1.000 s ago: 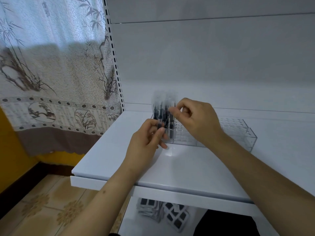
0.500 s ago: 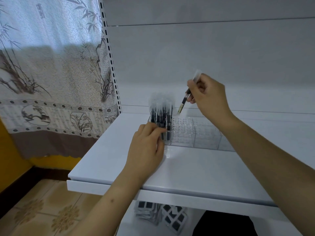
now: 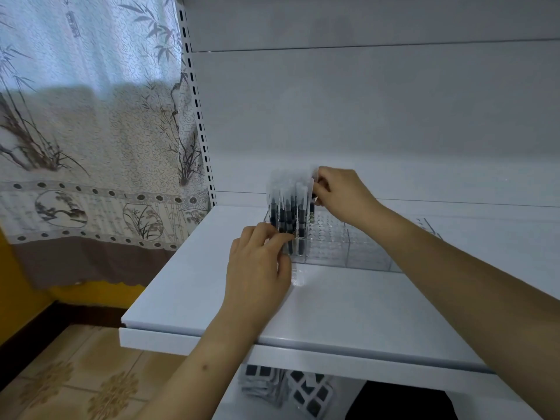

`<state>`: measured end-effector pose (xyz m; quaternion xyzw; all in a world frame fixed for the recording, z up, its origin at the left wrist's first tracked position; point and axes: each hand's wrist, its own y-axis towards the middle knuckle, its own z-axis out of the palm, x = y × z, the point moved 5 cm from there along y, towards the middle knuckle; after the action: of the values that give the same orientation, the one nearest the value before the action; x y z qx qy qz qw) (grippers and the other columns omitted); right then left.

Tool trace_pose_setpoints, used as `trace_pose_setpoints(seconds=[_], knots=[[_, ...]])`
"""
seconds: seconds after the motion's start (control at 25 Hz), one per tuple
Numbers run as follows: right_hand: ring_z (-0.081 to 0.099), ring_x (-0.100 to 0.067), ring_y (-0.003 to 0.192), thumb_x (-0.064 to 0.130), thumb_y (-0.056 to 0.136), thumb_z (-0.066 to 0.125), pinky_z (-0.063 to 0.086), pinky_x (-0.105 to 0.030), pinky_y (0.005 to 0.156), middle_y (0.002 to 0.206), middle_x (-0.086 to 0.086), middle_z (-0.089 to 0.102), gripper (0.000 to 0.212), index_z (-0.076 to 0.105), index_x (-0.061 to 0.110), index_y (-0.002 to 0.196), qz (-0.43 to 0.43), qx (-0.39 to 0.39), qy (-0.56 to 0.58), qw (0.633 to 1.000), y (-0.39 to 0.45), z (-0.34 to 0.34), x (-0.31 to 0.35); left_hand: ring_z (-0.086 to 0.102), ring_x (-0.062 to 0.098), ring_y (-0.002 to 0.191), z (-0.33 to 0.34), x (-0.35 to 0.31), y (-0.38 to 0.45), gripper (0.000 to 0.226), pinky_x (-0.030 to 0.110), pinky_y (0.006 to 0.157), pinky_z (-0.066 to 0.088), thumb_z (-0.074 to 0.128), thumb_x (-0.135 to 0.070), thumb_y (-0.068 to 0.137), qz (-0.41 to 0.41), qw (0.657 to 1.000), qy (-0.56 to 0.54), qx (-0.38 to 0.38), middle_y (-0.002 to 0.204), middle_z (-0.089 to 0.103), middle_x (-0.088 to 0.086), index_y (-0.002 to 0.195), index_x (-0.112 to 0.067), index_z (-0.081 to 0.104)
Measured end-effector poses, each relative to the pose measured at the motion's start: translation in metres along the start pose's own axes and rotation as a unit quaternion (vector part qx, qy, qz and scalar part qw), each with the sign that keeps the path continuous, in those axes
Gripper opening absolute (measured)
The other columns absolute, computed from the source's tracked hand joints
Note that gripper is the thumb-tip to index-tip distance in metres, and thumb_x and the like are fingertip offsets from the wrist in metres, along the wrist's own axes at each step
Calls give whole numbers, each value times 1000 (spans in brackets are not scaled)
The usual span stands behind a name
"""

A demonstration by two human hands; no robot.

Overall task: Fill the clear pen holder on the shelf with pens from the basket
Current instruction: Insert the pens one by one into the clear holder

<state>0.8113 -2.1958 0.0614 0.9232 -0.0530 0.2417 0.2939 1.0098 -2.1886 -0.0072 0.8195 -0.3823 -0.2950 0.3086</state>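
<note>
Fingers (image 3: 321, 184) of right hand (image 3: 342, 192) pinched on frosted-cap black pen (image 3: 311, 192) above clear compartmented pen holder (image 3: 348, 247), left hand (image 3: 257, 265) fingers closed on holder's front-left corner, white shelf (image 3: 333, 304).

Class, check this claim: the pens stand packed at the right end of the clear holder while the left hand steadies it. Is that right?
Wrong end. The head view shows the pens packed at the left end of the clear holder; its right part is empty. The left hand does steady it.
</note>
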Motion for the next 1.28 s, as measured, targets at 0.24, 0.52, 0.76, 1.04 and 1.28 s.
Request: trace_pose_setpoints(seconds=[0.24, 0.52, 0.76, 1.04, 1.28], knots=[[70, -18, 76, 25, 103, 49, 57, -40, 76, 83, -8, 73, 31, 66, 4, 86, 3, 31, -41, 999, -3, 10, -9, 55, 24, 94, 1, 9, -1, 33, 37, 79, 44, 54, -12, 79, -48, 999, -3, -14, 101, 62, 1, 105, -18, 73], [68, -28, 81, 23, 101, 51, 52, -35, 74, 85, -14, 72, 34, 68, 0, 82, 53, 65, -73, 994, -1, 15, -12, 55, 24, 94, 2, 9, -1, 33, 38, 77, 46, 55, -12, 78, -45, 999, -3, -19, 100, 62, 2, 104, -17, 73], [56, -24, 75, 27, 102, 53, 40, -30, 65, 82, -13, 63, 35, 68, -3, 91, 90, 68, -60, 992, -11, 18, -12, 54, 24, 92, 2, 10, 0, 32, 37, 76, 45, 55, -11, 77, -42, 999, 6, -19, 99, 62, 2, 103, -18, 73], [56, -26, 116, 27, 104, 42, 45, -33, 94, 127, -11, 61, 39, 57, 5, 132, 92, -162, -1, 982, -28, -36, 28, 57, 24, 90, -2, 7, -1, 27, 36, 74, 43, 54, -16, 82, -50, 999, 16, -11, 96, 62, 0, 101, -18, 73], [48, -21, 133, 39, 106, 35, 39, -37, 111, 144, -4, 54, 47, 49, 12, 142, -27, -104, 91, 990, -26, -15, 149, 59, 22, 109, -42, 24, -24, 51, 36, 89, 49, 32, -43, 97, -133, 991, 31, -18, 120, 65, 3, 126, -19, 65]])
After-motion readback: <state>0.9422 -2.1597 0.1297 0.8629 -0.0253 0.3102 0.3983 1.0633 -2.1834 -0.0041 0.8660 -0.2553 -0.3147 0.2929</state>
